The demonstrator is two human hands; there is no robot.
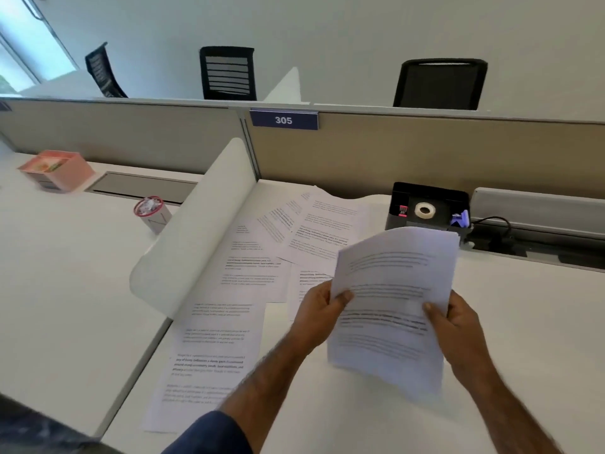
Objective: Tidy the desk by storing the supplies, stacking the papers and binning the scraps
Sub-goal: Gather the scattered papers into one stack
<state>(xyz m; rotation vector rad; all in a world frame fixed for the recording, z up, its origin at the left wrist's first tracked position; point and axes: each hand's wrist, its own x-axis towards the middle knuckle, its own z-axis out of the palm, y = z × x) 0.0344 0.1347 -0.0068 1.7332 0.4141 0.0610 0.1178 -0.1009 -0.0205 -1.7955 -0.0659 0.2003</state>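
Observation:
A sheaf of printed papers (pixel 393 309) is lifted above the white desk (pixel 523 339), tilted toward me. My left hand (pixel 322 309) grips its left edge, thumb on top. Its right edge is gripped by my right hand (pixel 453 326). Several loose printed sheets (pixel 252 276) lie spread over the desk to the left and behind the sheaf. A black organiser box (pixel 429 191) at the back holds a roll of tape (pixel 424 210), a small pink item (pixel 403 211) and a purple item (pixel 460 219).
A curved white divider (pixel 196 231) separates this desk from the neighbouring one, where a small cup of crumpled scraps (pixel 152 211) and a pink tray (pixel 57 170) stand. A beige partition (pixel 425 149) with a "305" sign runs behind. A black cable (pixel 491 224) lies at right.

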